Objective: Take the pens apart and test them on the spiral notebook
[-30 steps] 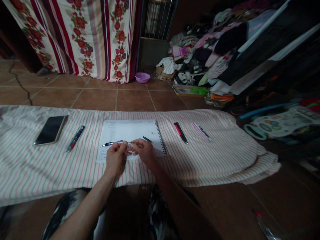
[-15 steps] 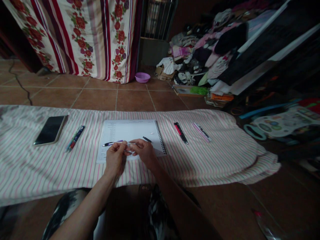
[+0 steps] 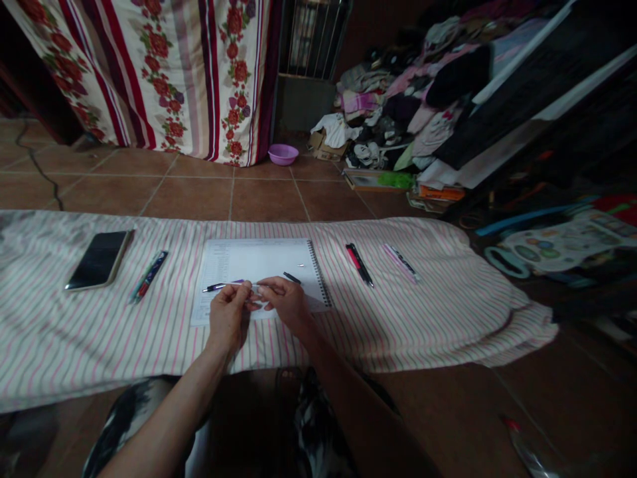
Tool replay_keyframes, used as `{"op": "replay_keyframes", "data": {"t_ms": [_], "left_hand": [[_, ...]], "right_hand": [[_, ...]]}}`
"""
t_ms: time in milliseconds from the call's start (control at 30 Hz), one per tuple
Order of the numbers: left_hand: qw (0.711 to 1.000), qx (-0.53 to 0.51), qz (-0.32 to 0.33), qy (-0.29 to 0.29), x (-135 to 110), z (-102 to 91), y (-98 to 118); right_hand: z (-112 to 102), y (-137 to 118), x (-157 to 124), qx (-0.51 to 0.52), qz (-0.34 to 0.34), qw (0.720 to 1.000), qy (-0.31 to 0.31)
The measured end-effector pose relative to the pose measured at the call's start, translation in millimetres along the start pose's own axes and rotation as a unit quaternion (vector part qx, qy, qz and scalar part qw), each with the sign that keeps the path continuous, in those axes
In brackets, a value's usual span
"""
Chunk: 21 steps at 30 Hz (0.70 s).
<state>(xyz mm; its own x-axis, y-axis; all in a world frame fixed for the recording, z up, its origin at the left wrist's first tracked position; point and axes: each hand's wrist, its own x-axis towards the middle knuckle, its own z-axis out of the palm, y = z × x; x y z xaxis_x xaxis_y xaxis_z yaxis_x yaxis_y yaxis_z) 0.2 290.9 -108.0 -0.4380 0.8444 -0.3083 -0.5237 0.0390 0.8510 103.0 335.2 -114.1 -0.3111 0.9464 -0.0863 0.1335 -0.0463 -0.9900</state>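
Note:
My left hand (image 3: pixel 227 317) and my right hand (image 3: pixel 284 303) meet over the near edge of a spiral notebook (image 3: pixel 263 262) lying on a striped cloth (image 3: pixel 423 312). Both pinch a thin pen (image 3: pixel 222 286) held level, its dark tip pointing left. The fingers of each hand are closed on it. A small dark pen part (image 3: pixel 292 277) and a tiny pale piece (image 3: pixel 300 265) lie on the page just beyond my right hand.
A phone (image 3: pixel 98 259) and two pens (image 3: pixel 148 275) lie on the cloth at left. A red and black pen pair (image 3: pixel 359 263) and another pen pair (image 3: pixel 401 262) lie at right. A purple bowl (image 3: pixel 283 154), a clothes pile (image 3: pixel 398 113) and a floral curtain (image 3: pixel 164 73) stand beyond.

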Motion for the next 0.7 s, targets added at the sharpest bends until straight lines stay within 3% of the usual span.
{"op": "replay_keyframes", "data": {"t_ms": [200, 300, 367, 467, 567, 633, 700], "left_hand": [[0.997, 0.059, -0.031, -0.042, -4, -5.5, 1], [0.971, 0.226, 0.045, -0.070, -9, -12.2, 4], [0.909, 0.366, 0.190, -0.059, -12, -16.6, 9], [0.762, 0.501, 0.404, -0.081, -14, -21.0, 19], [0.653, 0.580, 0.476, -0.103, -13, -23.2, 24], [0.609, 0.617, 0.487, -0.107, -12, -24.5, 25], [0.587, 0.636, 0.489, -0.111, -11, -25.8, 25]], "right_hand": [[-2, -3, -1, -0.059, -0.014, 0.998, 0.024], [-5, 0, -2, -0.078, -0.024, 0.996, 0.031], [-7, 1, -3, -0.095, -0.027, 0.995, 0.031], [-9, 2, -5, -0.124, -0.051, 0.991, 0.018], [-8, 1, -7, -0.139, -0.075, 0.987, 0.003], [-7, 0, -8, -0.144, -0.079, 0.986, -0.001], [-6, 1, -9, -0.150, -0.084, 0.985, -0.006]]}}
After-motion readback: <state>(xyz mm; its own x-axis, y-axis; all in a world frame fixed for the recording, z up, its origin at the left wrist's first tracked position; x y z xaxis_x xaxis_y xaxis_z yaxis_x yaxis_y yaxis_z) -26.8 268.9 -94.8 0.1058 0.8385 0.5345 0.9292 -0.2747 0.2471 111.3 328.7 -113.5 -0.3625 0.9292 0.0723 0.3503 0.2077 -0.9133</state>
